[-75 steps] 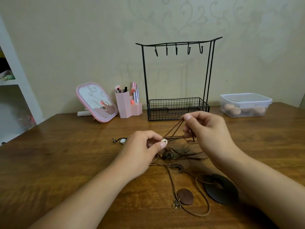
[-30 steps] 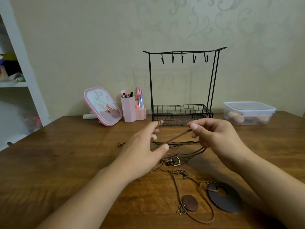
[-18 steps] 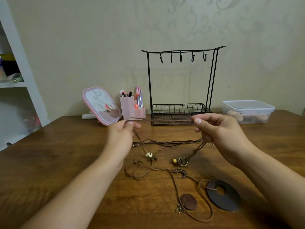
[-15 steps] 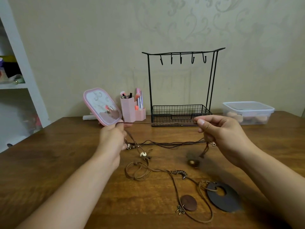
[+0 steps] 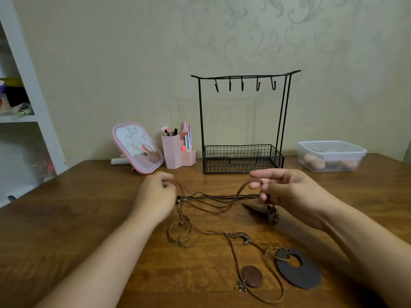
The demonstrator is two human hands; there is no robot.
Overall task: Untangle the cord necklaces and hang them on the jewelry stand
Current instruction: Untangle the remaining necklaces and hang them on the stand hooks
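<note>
Right hand (image 5: 289, 192): I held it raised over the middle of the brown wooden table (image 5: 66, 218), thumb and curled fingers pinching a loop of thin brown cord necklace (image 5: 242, 190); a dark beaded pendant (image 5: 272, 212) hung just below my fingers.

Left hand (image 5: 155, 194): I held it low over the table, left of the cords. It was blurred, fingers curled near the cord ends; I could not tell whether it gripped any strand.

Dark thin cords (image 5: 218, 197): They stretched across between my two hands, sagging toward the table.

Loose brown cord tangle (image 5: 181, 234): It lay on the table nearer the front edge, with a coiled metal spring bead (image 5: 241, 236) beside it.

Pendants: A small brown oval wooden disc (image 5: 252, 275) and a large dark oval pendant with a hole (image 5: 298, 271) lay near the front edge, right of middle.

Black wire jewelry stand (image 5: 243, 160): It stood upright at the back edge, its five hooks (image 5: 242, 84) bare.

Back edge, other items: A pink-framed tilted mirror (image 5: 136, 146), a pink brush holder (image 5: 175, 152) and a clear lidded plastic box (image 5: 331, 155).
</note>
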